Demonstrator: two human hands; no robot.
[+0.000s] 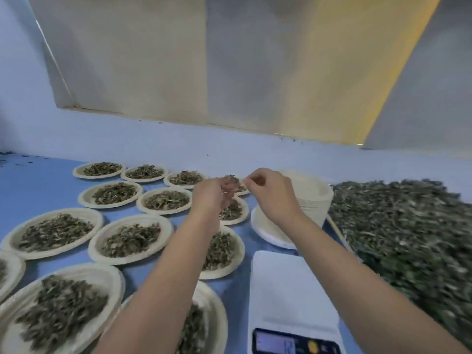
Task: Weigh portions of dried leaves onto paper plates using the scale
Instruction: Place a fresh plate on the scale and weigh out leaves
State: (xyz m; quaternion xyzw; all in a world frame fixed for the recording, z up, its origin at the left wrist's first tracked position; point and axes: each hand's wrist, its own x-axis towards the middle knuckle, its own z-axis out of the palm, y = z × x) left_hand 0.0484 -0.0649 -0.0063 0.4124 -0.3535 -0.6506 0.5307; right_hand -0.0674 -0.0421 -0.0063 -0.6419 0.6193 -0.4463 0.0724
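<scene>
A white digital scale [291,290] lies near me with a bare platform and a lit display at its front edge. Several paper plates [55,232] heaped with dried leaves cover the blue table on the left. Above the far plates, my left hand [212,194] holds a small clump of dried leaves [231,180] in its curled fingers. My right hand [270,191] is beside it, its thumb and fingers pinched together at the clump; what it pinches is too small to tell. A large pile of dried leaves [406,226] fills the right side.
A tall stack of unused paper plates [315,200] stands behind the scale, on a white dish [268,233]. A pale wall and beige curtain close off the back. Blue table surface [33,185] shows at the far left.
</scene>
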